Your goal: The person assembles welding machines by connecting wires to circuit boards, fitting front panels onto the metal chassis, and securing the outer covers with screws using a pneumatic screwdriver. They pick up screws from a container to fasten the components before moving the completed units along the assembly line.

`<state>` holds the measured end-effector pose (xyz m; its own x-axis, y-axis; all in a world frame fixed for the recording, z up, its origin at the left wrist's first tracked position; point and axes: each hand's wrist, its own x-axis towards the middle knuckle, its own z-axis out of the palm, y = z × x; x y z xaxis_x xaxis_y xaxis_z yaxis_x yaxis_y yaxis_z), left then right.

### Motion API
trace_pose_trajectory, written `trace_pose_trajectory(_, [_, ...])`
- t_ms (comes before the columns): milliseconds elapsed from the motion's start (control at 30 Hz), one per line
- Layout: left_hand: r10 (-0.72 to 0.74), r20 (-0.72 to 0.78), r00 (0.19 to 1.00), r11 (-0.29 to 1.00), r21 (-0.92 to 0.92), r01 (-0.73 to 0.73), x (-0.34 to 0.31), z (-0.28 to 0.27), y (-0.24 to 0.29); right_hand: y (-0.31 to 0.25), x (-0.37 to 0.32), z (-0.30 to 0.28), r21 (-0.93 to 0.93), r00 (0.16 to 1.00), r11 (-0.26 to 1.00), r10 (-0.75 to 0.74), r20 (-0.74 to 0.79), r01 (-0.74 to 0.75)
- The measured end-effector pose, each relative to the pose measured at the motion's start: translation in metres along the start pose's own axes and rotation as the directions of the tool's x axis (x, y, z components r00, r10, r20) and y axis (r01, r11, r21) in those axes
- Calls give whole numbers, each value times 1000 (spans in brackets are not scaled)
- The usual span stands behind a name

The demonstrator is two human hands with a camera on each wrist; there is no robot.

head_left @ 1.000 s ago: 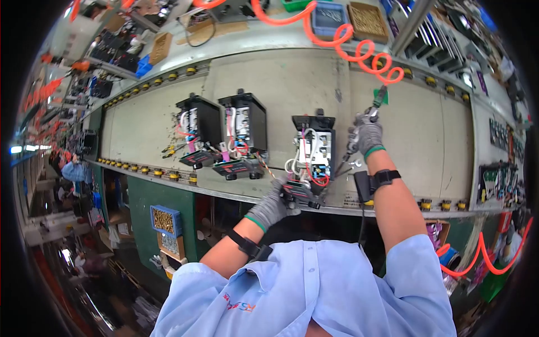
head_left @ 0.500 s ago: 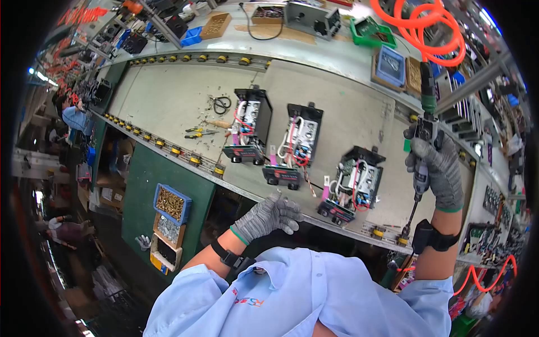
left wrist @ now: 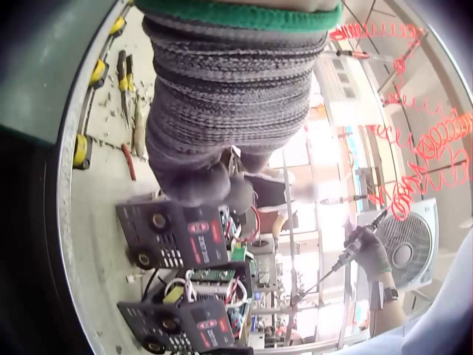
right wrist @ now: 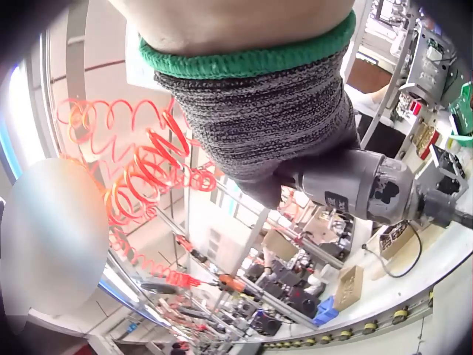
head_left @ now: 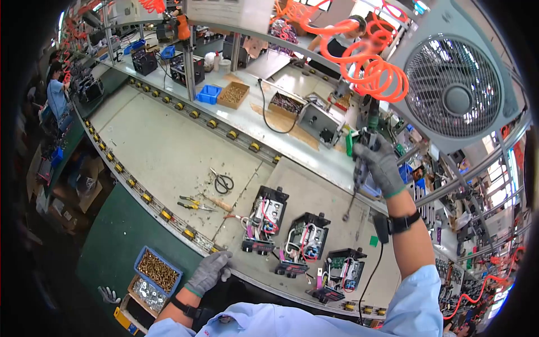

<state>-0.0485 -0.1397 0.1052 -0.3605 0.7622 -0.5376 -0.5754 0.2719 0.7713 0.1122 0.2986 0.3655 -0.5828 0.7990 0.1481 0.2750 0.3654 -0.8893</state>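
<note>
My right hand [head_left: 383, 167], in a grey knit glove, grips a pneumatic screwdriver [right wrist: 355, 185] with a long bit, raised over the back of the bench. The orange coiled hose [head_left: 387, 81] hangs right above the tool. My gloved left hand [head_left: 209, 273] is at the bench's front edge with loosely bent fingers and nothing in them. To its right stand three uncovered black units with wiring: a left one [head_left: 266, 216], a middle one [head_left: 307, 240] and a right one [head_left: 343, 271]. Their front panels [left wrist: 174, 233] are tipped outward at the front.
Scissors [head_left: 223, 182] and yellow-handled pliers [head_left: 195, 204] lie among scraps left of the units. Below the bench edge are a blue bin of brass screws [head_left: 159, 271] and a tray of washers [head_left: 149, 295]. A grey fan [head_left: 457, 84] stands at the upper right.
My right hand has lifted the screwdriver from beside the right unit up toward the back of the bench. My left hand has left that unit's front panel and moved left. The head view has turned.
</note>
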Motion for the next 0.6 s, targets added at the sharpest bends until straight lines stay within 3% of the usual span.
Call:
trace_pose_trajectory(33, [26, -41, 999, 992, -125, -31, -6, -5, 8, 4, 26, 10, 22, 999, 999, -43, -20, 44])
trace_pose_trajectory(67, [37, -43, 998, 990, -134, -42, -6, -18, 7, 9, 54, 19, 45, 995, 995, -87, -40, 89])
trace_pose_trajectory(100, [37, -39, 999, 997, -59, -39, -8, -35, 1, 9, 79, 28, 121, 997, 990, -68, -21, 70])
trace_pose_trajectory(133, [34, -36, 999, 999, 16, -34, -11, -45, 2, 1, 102, 40, 54, 993, 994, -91, -77, 96])
trace_pose_trajectory(200, [-49, -94, 994, 996, -76, 42, -15, -61, -3, -11, 151, 58, 284, 997, 956, -71, -7, 70])
trace_pose_trajectory(267, [-66, -130, 989, 995, -85, 56, -23, -74, -5, -16, 205, 70, 348, 985, 922, -161, -60, 171])
trace_pose_trajectory(300, [-71, -135, 988, 994, -91, 59, -26, -80, -7, -38, 213, 77, 60, 959, 974, -201, -198, 217])
trace_pose_trajectory(333, [-83, -166, 983, 993, -99, 67, -30, -85, -11, -59, 221, 84, -233, 909, 950, -277, -313, 209])
trace_pose_trajectory(400, [-105, -209, 972, 990, -112, 83, -37, -98, -15, -44, 290, 84, -364, 869, 919, -301, -392, 153])
trace_pose_trajectory(433, [-104, -237, 966, 991, -103, 82, -41, -104, -17, -45, 310, 86, -338, 866, 922, -319, -385, 189])
trace_pose_trajectory(467, [-105, -267, 958, 992, -94, 83, -46, -108, -19, -46, 319, 92, -309, 863, 924, -335, -378, 224])
trace_pose_trajectory(500, [-124, -277, 953, 988, -122, 93, -50, -111, -20, -66, 301, 105, -402, 841, 908, -308, -444, 120])
trace_pose_trajectory(533, [-145, -294, 945, 986, -123, 113, -54, -110, -17, -55, 323, 104, -467, 811, 877, -351, -468, 110])
trace_pose_trajectory(567, [-121, -320, 939, 988, -134, 82, -57, -104, -10, -73, 291, 118, -235, 896, 965, -201, -395, 112])
trace_pose_trajectory(600, [-115, -339, 934, 987, -142, 70, -61, -100, -4, -63, 311, 110, -633, 930, 773, -271, -248, 56])
